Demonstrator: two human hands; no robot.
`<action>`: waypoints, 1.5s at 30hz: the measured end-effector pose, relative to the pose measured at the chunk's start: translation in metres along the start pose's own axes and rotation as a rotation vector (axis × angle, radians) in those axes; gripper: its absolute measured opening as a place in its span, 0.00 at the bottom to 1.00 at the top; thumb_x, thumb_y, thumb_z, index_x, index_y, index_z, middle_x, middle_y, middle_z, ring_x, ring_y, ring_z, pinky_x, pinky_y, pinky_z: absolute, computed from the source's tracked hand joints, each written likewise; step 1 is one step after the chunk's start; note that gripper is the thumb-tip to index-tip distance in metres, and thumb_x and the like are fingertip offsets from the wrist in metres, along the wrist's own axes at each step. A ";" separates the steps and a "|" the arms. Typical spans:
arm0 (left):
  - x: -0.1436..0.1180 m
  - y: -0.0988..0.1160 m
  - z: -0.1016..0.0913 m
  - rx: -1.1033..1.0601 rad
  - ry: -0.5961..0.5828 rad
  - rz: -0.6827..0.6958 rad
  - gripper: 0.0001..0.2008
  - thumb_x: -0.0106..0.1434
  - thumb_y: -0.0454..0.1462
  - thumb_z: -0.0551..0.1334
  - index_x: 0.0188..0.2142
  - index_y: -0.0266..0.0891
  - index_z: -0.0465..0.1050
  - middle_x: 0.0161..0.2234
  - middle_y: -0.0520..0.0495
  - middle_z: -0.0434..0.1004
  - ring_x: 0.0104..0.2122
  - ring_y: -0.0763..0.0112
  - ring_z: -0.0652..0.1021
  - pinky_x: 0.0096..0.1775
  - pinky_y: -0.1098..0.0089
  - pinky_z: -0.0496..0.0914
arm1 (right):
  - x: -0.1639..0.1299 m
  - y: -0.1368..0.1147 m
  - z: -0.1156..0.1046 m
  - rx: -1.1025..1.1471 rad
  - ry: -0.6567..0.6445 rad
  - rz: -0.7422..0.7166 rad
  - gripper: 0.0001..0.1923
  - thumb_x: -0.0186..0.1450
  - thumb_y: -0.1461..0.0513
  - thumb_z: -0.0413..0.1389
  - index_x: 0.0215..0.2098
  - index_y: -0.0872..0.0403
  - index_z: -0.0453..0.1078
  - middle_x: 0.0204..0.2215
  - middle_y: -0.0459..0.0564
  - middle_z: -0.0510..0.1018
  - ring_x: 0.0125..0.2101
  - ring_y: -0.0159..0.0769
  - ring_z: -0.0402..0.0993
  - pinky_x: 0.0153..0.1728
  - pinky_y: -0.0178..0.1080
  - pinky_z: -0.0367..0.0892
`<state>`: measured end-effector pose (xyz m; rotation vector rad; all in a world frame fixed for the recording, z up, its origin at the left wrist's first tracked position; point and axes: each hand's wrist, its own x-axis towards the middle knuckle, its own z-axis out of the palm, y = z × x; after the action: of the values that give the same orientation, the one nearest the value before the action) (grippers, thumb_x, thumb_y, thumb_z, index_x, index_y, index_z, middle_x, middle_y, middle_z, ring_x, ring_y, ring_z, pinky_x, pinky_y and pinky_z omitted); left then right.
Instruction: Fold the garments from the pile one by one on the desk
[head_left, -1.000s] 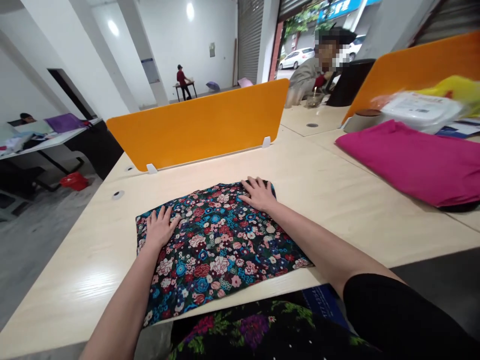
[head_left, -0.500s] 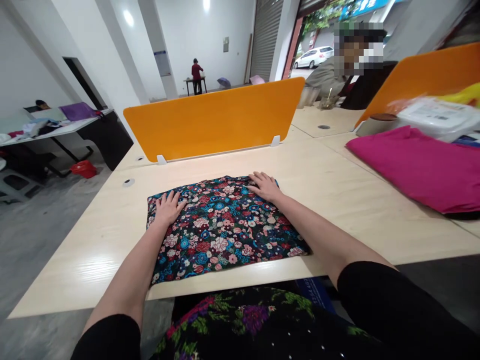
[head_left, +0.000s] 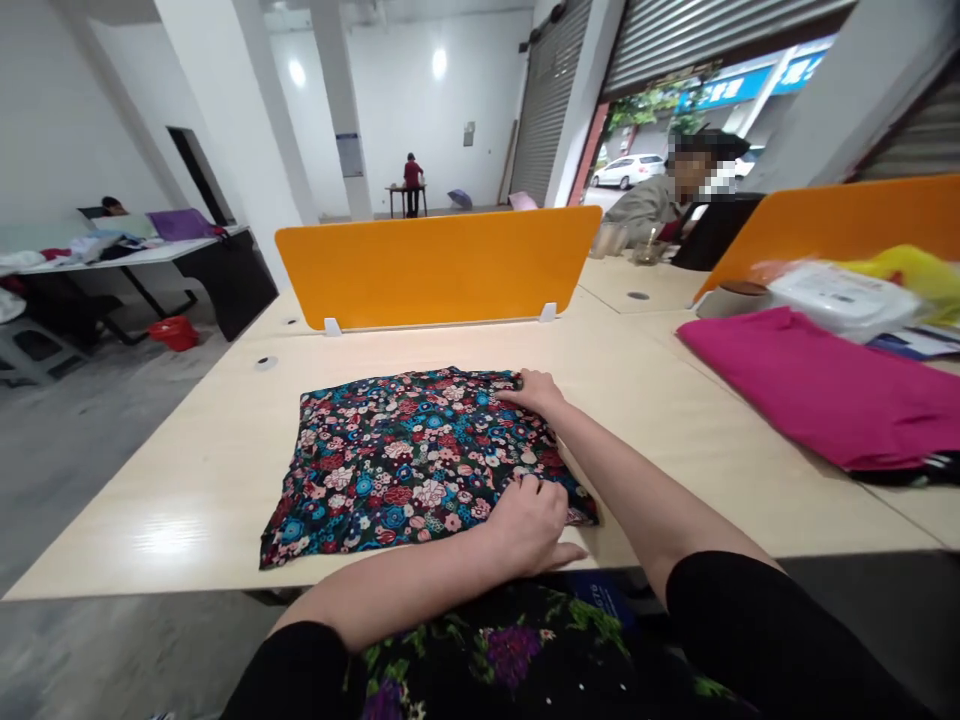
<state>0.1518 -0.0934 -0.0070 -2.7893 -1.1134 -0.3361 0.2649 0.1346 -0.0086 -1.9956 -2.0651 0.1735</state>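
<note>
Nearest, the left hand (head_left: pixel 529 525) has crossed to the near right corner of the floral cloth (head_left: pixel 420 460), right at the front edge of the desk (head_left: pixel 187 500). Its fingers curl onto the hem and seem to pinch it, though the knuckles hide the fingertips, so I cannot tell if the grip is truly closed. The cloth lies folded flat on the desk, its near edge running close along the front edge.

Further in, the right hand (head_left: pixel 534 392) is bent over the far right corner with fingers closed on the fabric there.

With both hands on the right side, the left side lies free. A pull from here could drag the whole piece sideways, or let the folded layers slide apart and bunch. The near left corner sits close to the desk's front edge and could slip over it.

Further right, a pink cloth (head_left: pixel 825 390) lies well apart; an orange divider (head_left: pixel 439 265) stands along the far edge.
</note>
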 end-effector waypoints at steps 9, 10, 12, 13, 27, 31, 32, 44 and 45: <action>0.013 -0.040 -0.012 -0.358 -0.066 -0.386 0.12 0.66 0.32 0.48 0.42 0.33 0.68 0.37 0.40 0.75 0.35 0.64 0.76 0.36 0.66 0.69 | 0.003 -0.030 0.009 0.334 -0.054 -0.057 0.05 0.54 0.60 0.56 0.26 0.54 0.71 0.24 0.51 0.77 0.33 0.43 0.76 0.33 0.40 0.69; 0.004 -0.047 -0.020 -0.435 0.007 -0.423 0.12 0.66 0.32 0.47 0.42 0.34 0.68 0.36 0.41 0.75 0.35 0.65 0.76 0.37 0.67 0.69 | 0.003 -0.034 0.006 0.368 -0.051 -0.053 0.06 0.54 0.59 0.55 0.26 0.54 0.70 0.22 0.49 0.76 0.29 0.41 0.75 0.30 0.38 0.69; -0.020 -0.060 -0.036 -0.654 0.229 -0.493 0.13 0.67 0.33 0.47 0.43 0.35 0.68 0.35 0.44 0.76 0.35 0.67 0.75 0.38 0.69 0.68 | 0.004 -0.050 -0.002 0.506 -0.052 -0.061 0.07 0.56 0.59 0.53 0.28 0.54 0.68 0.20 0.46 0.74 0.24 0.36 0.73 0.26 0.36 0.68; -0.035 -0.066 -0.042 -0.777 0.359 -0.525 0.13 0.67 0.34 0.47 0.43 0.36 0.69 0.35 0.45 0.76 0.35 0.68 0.75 0.39 0.69 0.68 | 0.004 -0.062 -0.007 0.624 -0.060 -0.078 0.07 0.55 0.59 0.54 0.28 0.54 0.68 0.19 0.44 0.73 0.22 0.34 0.72 0.25 0.35 0.68; -0.260 -0.079 -0.046 -1.059 1.129 -1.379 0.24 0.59 0.50 0.61 0.50 0.40 0.64 0.46 0.41 0.73 0.40 0.65 0.78 0.40 0.64 0.75 | -0.038 -0.294 0.033 0.596 -0.141 -0.510 0.15 0.63 0.59 0.51 0.45 0.55 0.72 0.39 0.51 0.78 0.41 0.37 0.73 0.44 0.37 0.66; -0.292 -0.072 -0.041 -0.427 1.023 -1.297 0.20 0.64 0.45 0.57 0.53 0.41 0.63 0.51 0.39 0.70 0.46 0.61 0.76 0.47 0.60 0.73 | -0.041 -0.268 0.051 0.245 -0.056 -0.725 0.19 0.69 0.57 0.45 0.55 0.53 0.67 0.54 0.55 0.71 0.54 0.42 0.65 0.55 0.46 0.59; -0.293 -0.072 -0.041 -0.274 0.931 -1.212 0.19 0.65 0.43 0.56 0.54 0.42 0.63 0.53 0.38 0.69 0.50 0.59 0.74 0.51 0.58 0.70 | -0.040 -0.259 0.054 0.151 -0.063 -0.770 0.20 0.69 0.55 0.44 0.56 0.51 0.66 0.57 0.54 0.68 0.57 0.44 0.61 0.57 0.51 0.55; -0.277 -0.149 -0.059 0.168 -0.073 -0.938 0.21 0.68 0.39 0.47 0.58 0.52 0.65 0.62 0.51 0.62 0.63 0.54 0.57 0.58 0.39 0.52 | -0.086 -0.166 0.016 -0.299 -0.206 -0.737 0.32 0.65 0.44 0.45 0.63 0.47 0.60 0.56 0.58 0.69 0.53 0.56 0.65 0.48 0.54 0.65; -0.278 -0.156 -0.062 0.187 -0.092 -0.966 0.21 0.68 0.39 0.47 0.57 0.52 0.66 0.62 0.50 0.61 0.63 0.53 0.56 0.58 0.39 0.53 | -0.096 -0.158 0.009 -0.310 -0.223 -0.746 0.33 0.65 0.43 0.46 0.63 0.47 0.60 0.53 0.59 0.71 0.51 0.55 0.67 0.47 0.52 0.66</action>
<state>-0.1621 -0.1771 -0.0120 -1.9293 -2.3001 -0.1551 0.1125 0.0326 0.0149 -1.2353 -2.9706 -0.0830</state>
